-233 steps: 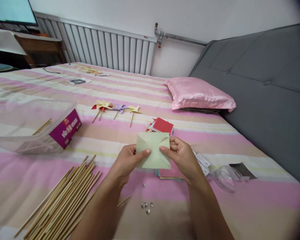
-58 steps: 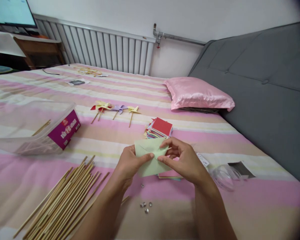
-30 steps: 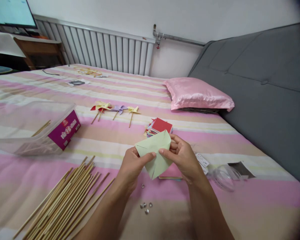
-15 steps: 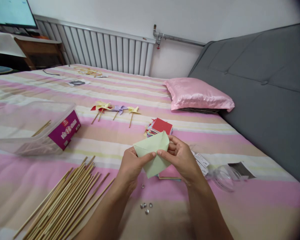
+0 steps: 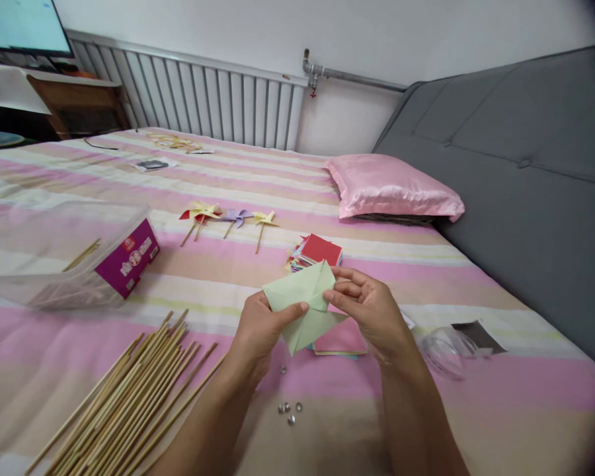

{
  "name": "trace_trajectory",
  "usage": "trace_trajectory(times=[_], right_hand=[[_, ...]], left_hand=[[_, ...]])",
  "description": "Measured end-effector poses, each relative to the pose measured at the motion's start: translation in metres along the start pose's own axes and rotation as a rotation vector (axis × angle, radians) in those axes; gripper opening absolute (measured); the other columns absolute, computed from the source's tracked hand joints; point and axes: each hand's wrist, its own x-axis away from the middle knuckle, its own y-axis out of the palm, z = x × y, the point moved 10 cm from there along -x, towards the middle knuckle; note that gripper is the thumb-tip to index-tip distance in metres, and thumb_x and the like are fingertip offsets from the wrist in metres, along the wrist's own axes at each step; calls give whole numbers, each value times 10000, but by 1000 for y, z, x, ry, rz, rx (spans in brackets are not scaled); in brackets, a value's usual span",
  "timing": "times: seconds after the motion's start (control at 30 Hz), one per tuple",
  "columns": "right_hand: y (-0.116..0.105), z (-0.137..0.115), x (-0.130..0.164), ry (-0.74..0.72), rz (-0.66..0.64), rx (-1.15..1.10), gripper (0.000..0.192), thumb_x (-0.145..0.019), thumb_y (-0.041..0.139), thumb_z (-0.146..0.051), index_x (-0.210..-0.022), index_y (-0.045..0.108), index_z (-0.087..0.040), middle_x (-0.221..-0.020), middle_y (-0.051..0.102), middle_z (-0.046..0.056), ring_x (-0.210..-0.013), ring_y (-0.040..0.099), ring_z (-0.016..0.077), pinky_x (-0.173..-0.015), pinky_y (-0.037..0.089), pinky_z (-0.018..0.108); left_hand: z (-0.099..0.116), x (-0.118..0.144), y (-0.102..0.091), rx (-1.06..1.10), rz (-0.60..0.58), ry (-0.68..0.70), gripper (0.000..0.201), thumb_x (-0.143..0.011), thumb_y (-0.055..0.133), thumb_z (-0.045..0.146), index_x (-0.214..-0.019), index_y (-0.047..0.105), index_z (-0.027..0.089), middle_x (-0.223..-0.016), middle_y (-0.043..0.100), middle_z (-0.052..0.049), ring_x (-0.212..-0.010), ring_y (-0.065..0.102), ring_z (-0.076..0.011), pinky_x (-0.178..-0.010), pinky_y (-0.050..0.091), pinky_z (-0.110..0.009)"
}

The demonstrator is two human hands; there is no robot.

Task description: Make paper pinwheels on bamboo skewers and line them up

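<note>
Head view, looking down over our own forearms: we sit at a wide bed (image 5: 277, 178) with a pink, cream and tan striped cover. A grey padded headboard (image 5: 520, 172) fills the right side, with a shiny pink pillow (image 5: 391, 188) lying against it, and a white radiator (image 5: 198, 92) runs along the far wall. At left lies a clear plastic box (image 5: 64, 254) with a purple label, and in front of it a loose heap of bamboo sticks (image 5: 123, 396) fans toward us. Farther off, well apart from our hands, finished paper pinwheels (image 5: 225, 217) lie in a row. A stack of coloured paper squares (image 5: 316, 252) sits just behind our hands, partly hidden by them; a crumpled clear wrapper (image 5: 443, 350) lies at right. Our left hand (image 5: 258, 327) pinches the pale green folded paper (image 5: 305, 304) by its left edge, held above the bed. Our right hand (image 5: 371, 307) grips its right side, fingers curled over a flap. A few small metal pins (image 5: 290, 410) lie on the cover below.
</note>
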Motion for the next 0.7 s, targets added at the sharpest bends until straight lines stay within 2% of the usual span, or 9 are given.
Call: trace_trajectory(times=[0.27, 0.37, 0.47, 0.57, 0.63, 0.7], right_hand=[[-7, -6, -1, -73, 73, -57, 387, -658, 751, -266, -1009, 611, -185, -721, 681, 5, -721, 634, 139, -730, 487, 269], [-12, -11, 0, -118, 127, -46, 380, -675, 738, -268, -1023, 604, -191, -769, 684, 16, -749, 634, 145, -747, 489, 284], [-20, -27, 6, -241, 227, -7, 361, -696, 720, -261, -1033, 602, -206, -824, 674, 19, -792, 629, 149, -760, 491, 288], [-27, -50, 21, -383, 313, 100, 270, -715, 703, -239, -975, 633, -217, -771, 644, -3, -748, 612, 128, -715, 493, 252], [-21, -61, 27, -426, 253, 185, 197, -731, 686, -219, -925, 650, -223, -717, 628, -16, -679, 597, 111, -656, 492, 229], [-4, -63, 29, -400, 65, 279, 153, -740, 672, -198, -890, 662, -226, -677, 632, -23, -617, 592, 104, -598, 490, 218]], left_hand=[[1, 0, 2, -13, -14, 2, 342, -541, 780, 161, -862, 690, 82, -828, 726, -98, -668, 630, -160, -616, 495, -247], [1, 0, 0, -12, 5, -1, 337, -534, 783, 155, -850, 690, 81, -807, 726, -93, -653, 627, -155, -602, 494, -241], [1, -1, -10, -2, 69, 0, 352, -520, 788, 156, -849, 687, 80, -777, 724, -87, -639, 628, -157, -584, 492, -239], [5, -4, -23, 24, 141, 6, 359, -516, 788, 162, -849, 681, 81, -772, 719, -82, -624, 627, -155, -566, 483, -233], [7, -6, -30, 57, 181, 9, 354, -514, 783, 151, -845, 676, 83, -770, 716, -72, -617, 622, -143, -554, 471, -219], [9, -7, -34, 94, 207, 3, 360, -516, 775, 137, -857, 671, 90, -774, 713, -57, -616, 616, -130, -547, 461, -206]])
